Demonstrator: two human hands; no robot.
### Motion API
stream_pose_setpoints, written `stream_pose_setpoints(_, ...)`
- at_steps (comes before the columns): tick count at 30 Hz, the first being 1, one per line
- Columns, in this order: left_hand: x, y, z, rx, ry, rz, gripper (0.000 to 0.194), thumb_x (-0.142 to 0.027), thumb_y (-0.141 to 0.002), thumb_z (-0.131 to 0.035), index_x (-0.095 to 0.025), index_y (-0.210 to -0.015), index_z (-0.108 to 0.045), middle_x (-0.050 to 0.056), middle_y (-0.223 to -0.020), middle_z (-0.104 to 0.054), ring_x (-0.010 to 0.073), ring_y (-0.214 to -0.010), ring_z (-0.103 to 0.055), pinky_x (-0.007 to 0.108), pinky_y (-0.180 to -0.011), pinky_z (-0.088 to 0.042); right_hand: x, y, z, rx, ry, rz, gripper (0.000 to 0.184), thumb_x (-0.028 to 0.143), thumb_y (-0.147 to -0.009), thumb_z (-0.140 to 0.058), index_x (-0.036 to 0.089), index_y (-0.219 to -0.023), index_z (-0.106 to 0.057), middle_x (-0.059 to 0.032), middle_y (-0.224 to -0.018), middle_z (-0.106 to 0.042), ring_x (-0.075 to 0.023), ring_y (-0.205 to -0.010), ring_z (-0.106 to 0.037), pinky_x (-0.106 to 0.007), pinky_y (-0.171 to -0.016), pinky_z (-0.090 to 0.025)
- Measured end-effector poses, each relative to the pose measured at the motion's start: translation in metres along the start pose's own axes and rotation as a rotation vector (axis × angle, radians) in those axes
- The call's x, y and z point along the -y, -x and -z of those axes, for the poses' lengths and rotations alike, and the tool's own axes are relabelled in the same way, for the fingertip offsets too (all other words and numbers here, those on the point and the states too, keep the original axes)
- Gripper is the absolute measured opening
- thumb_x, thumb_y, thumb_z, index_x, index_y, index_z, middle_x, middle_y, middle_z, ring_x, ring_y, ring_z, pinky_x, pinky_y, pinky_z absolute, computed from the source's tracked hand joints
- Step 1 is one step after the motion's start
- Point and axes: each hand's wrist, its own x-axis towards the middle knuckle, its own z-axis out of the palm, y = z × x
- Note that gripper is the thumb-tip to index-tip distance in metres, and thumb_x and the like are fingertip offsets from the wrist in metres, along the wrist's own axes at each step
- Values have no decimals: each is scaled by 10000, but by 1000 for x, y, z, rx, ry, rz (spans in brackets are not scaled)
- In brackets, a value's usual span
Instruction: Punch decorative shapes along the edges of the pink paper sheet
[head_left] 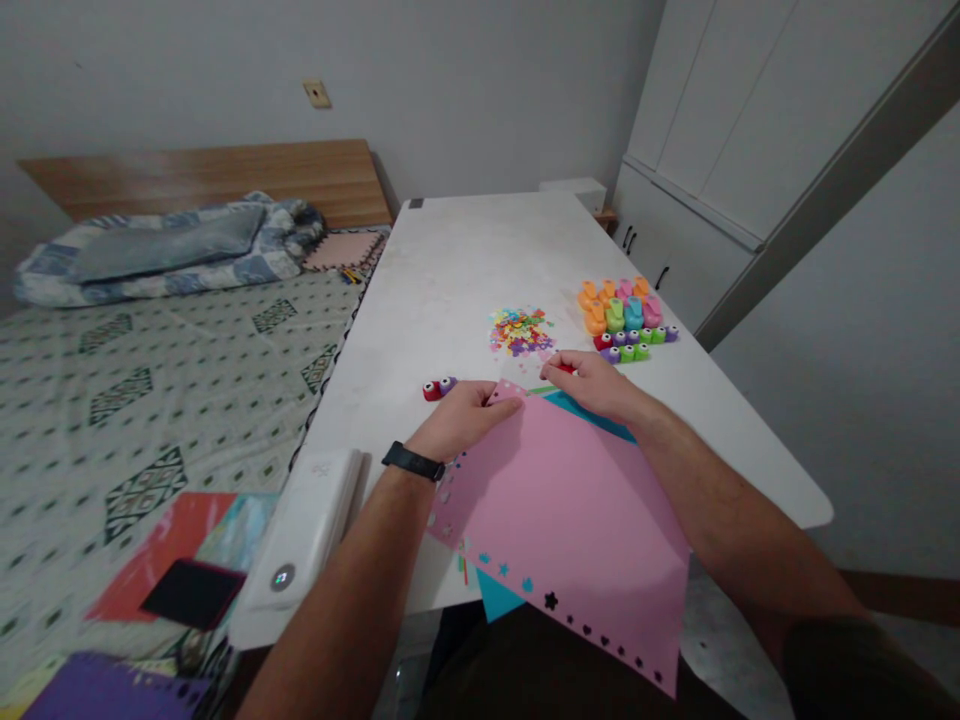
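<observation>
A sheet of pink paper (577,500) lies tilted in front of me, overhanging the table's near edge. Small shaped holes run along its left and lower edges. My left hand (469,415) grips its far corner between thumb and fingers. Beyond that corner, my right hand (589,380) is closed around a small red craft punch (568,370), mostly hidden by the fingers. Blue paper (499,597) shows under the pink sheet. A red punch (431,391) and a purple punch (448,384) stand just left of my left hand.
Colourful paper cut-outs (521,330) lie in a pile on the white table (465,260). Several larger punches (615,315) and small ones (649,336) stand at the right. A white laminator-like device (300,530) sits on the left edge. A bed (187,380) adjoins the table.
</observation>
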Motion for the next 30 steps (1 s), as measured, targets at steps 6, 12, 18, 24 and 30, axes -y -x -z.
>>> stream_pose_setpoints(6, 2, 2, -4, -46, -71, -96, 408, -548, -872, -618, -150, -840, -698, -5, -687, -599, 103, -554, -458, 211, -491, -277, 4, 3, 0, 29, -19, 34, 270, 405, -901, -596, 175, -942, -731, -42, -948, -734, -188, -878, -615, -308, -824, -444)
stream_pose_setpoints(12, 3, 1, -8, -86, -121, -166, 434, -561, -895, -595, -146, -777, -643, -36, -632, -473, 95, -561, -374, 234, -508, -239, 9, 8, -5, 179, -59, 59, 318, 442, -836, -680, 175, -993, -750, -10, -825, -680, -144, -740, -558, -275, -708, -415)
stream_pose_setpoints(18, 0, 2, -11, -164, -307, -261, 446, -531, -952, -530, -165, -701, -570, -37, -609, -427, 105, -575, -373, 256, -529, -229, 7, 9, -9, 192, -29, 65, 305, 458, -835, -673, 167, -903, -728, 9, -746, -617, -125, -667, -491, -263, -648, -380)
stream_pose_setpoints(24, -1, 5, -17, -246, -678, -430, 365, -415, -1006, -478, -170, -818, -672, 53, -772, -650, 166, -724, -572, 280, -662, -383, 3, 8, -9, 172, 31, 47, 297, 465, -816, -691, 181, -901, -715, 8, -734, -614, -138, -671, -500, -271, -650, -391)
stream_pose_setpoints(30, 0, 7, -25, -251, -996, -520, 366, -348, -1039, -405, -166, -927, -702, 94, -850, -682, 200, -816, -632, 323, -746, -437, 2, 8, -7, 160, 123, 11, 291, 409, -794, -691, 193, -986, -720, 33, -672, -562, -132, -618, -464, -273, -609, -371)
